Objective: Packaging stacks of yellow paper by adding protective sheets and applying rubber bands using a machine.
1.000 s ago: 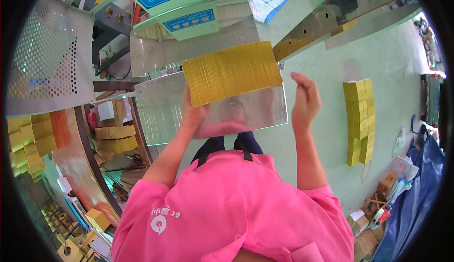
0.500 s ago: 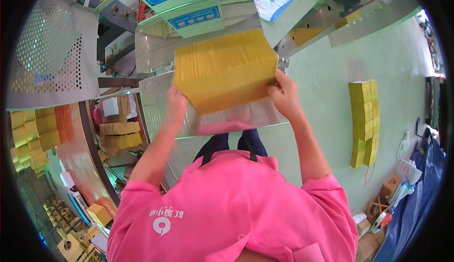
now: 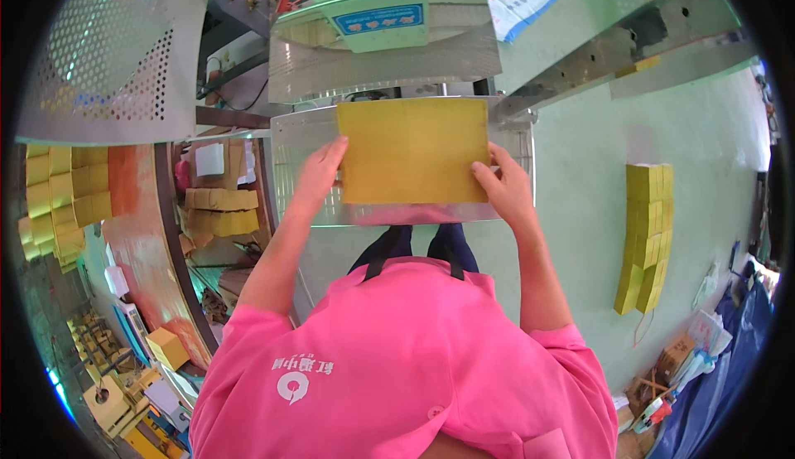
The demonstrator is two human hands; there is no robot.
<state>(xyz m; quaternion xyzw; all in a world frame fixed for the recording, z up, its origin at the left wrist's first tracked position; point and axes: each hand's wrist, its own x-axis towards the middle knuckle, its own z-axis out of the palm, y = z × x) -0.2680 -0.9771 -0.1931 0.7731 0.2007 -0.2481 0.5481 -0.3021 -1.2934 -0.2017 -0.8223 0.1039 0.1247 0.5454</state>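
A flat stack of yellow paper sheets [image 3: 414, 151] lies face up over a shiny metal tray [image 3: 294, 140] in front of a green machine [image 3: 377, 3]. My left hand [image 3: 319, 173] grips the stack's left edge. My right hand [image 3: 503, 184] grips its right edge. Both forearms rise from my pink shirt at the bottom of the view.
A row of stacked yellow bundles [image 3: 644, 235] lies on the pale green floor at right. More yellow stacks [image 3: 58, 198] and cardboard boxes [image 3: 219, 210] sit at left beside a perforated metal guard [image 3: 108, 45]. Clutter and a blue bag [image 3: 720, 376] lie at lower right.
The yellow stack has been brought down from a tilted hold to lie flat and square over the tray. My right hand, free a second ago, now grips its right edge.
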